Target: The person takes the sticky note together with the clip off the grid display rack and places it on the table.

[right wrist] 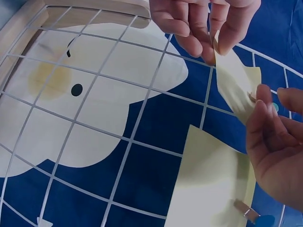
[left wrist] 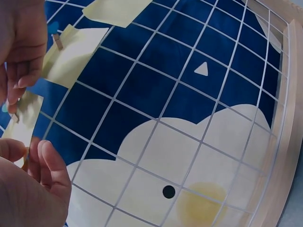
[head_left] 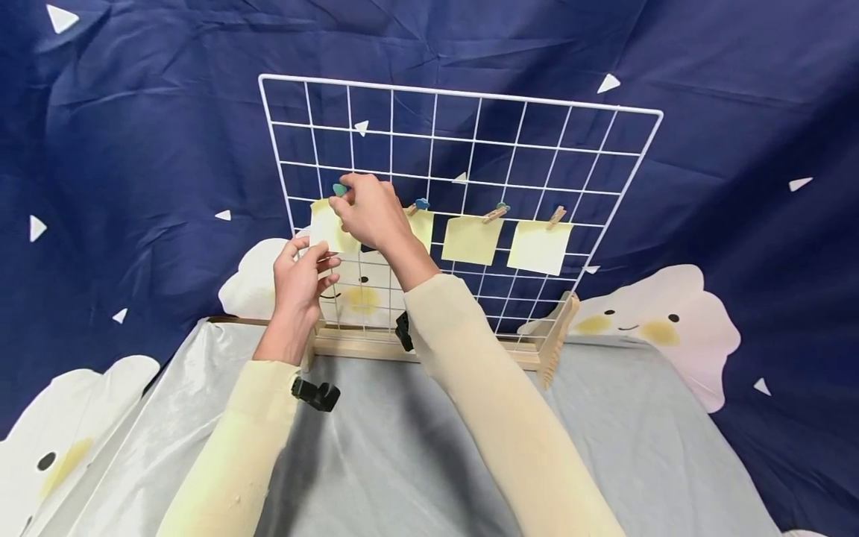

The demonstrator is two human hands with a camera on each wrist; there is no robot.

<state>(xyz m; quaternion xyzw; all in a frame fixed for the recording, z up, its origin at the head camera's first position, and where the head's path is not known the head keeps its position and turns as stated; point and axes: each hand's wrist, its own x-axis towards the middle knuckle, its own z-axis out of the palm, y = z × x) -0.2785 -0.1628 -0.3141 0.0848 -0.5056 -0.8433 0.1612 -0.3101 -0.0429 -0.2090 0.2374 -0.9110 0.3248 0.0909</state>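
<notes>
Yellow note (head_left: 329, 230); left hand (head_left: 298, 282) pinches its lower edge; right hand (head_left: 373, 214) pinches teal-topped clothespin (head_left: 339, 189)

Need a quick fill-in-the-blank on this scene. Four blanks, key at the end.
1. The head view shows ____ paper notes along the wire grid.
2. The left hand pinches the note farthest to the ____ in that view.
3. The right hand is at the clip on that note's ____ edge.
4. The grid's base is made of ____.

Missing words: four; left; top; wood.
</notes>
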